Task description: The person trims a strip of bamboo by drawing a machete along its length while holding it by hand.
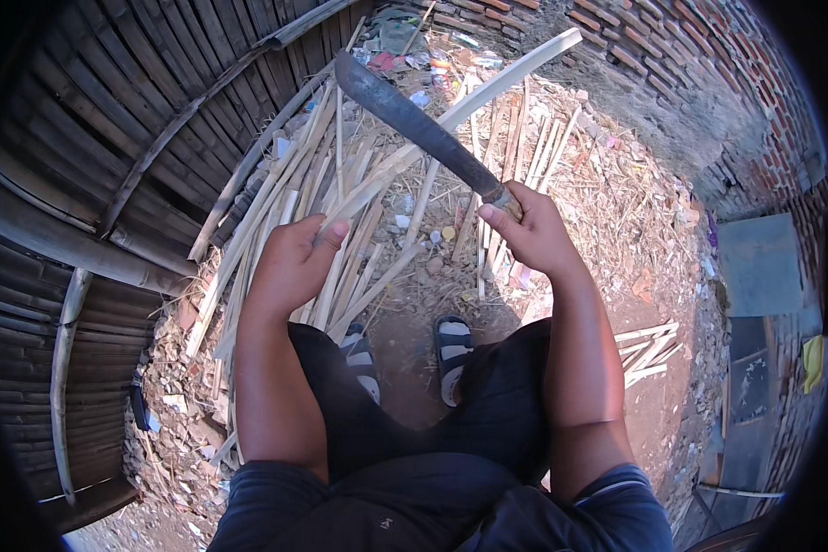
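Note:
My right hand (535,228) is closed round the handle of a machete (405,115). Its dark, broad blade slants up and away to the left. My left hand (296,262) grips the near end of a long pale bamboo strip (515,74), with the thumb along it. The strip runs out to the far right, and the blade crosses it about halfway. Whether blade and strip touch, I cannot tell. Under my hands, many loose bamboo strips (345,267) lie on the ground, mostly left of my feet.
A bamboo wall (110,120) rises close on the left. Across the far right stands a brick wall (635,55). Straw, rubble and litter (442,69) cover the ground. A small pile of short strips (651,351) lies right of my legs, near a grey-green panel (759,265).

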The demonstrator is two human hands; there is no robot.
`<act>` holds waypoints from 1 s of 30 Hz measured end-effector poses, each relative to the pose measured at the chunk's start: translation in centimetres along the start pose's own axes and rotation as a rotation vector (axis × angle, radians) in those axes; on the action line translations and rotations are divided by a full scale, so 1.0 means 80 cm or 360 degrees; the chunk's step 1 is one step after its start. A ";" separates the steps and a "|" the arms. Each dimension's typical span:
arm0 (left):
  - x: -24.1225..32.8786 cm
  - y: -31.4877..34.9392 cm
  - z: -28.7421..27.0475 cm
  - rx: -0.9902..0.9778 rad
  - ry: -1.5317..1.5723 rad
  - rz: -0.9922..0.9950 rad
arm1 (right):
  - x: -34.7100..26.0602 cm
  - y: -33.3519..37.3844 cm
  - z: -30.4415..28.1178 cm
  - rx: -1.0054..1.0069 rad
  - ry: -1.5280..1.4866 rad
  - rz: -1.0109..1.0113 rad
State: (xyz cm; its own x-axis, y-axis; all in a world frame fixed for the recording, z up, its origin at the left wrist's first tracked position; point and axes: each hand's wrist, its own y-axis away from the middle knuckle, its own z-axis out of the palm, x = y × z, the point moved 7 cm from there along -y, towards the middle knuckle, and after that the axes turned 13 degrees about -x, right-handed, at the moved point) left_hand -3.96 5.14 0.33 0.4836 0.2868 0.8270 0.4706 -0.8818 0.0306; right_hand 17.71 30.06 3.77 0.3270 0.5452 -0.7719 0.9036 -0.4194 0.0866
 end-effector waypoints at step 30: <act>0.005 0.003 -0.012 0.0057 -0.0116 -0.0006 | -0.028 0.008 0.020 0.0030 0.0127 -0.0258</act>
State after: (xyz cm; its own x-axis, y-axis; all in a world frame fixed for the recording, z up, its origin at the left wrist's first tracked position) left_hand -4.30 4.67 1.21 0.5337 0.3176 0.7838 0.4981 -0.8670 0.0122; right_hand 17.12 27.45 4.53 0.1991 0.6623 -0.7223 0.9413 -0.3344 -0.0471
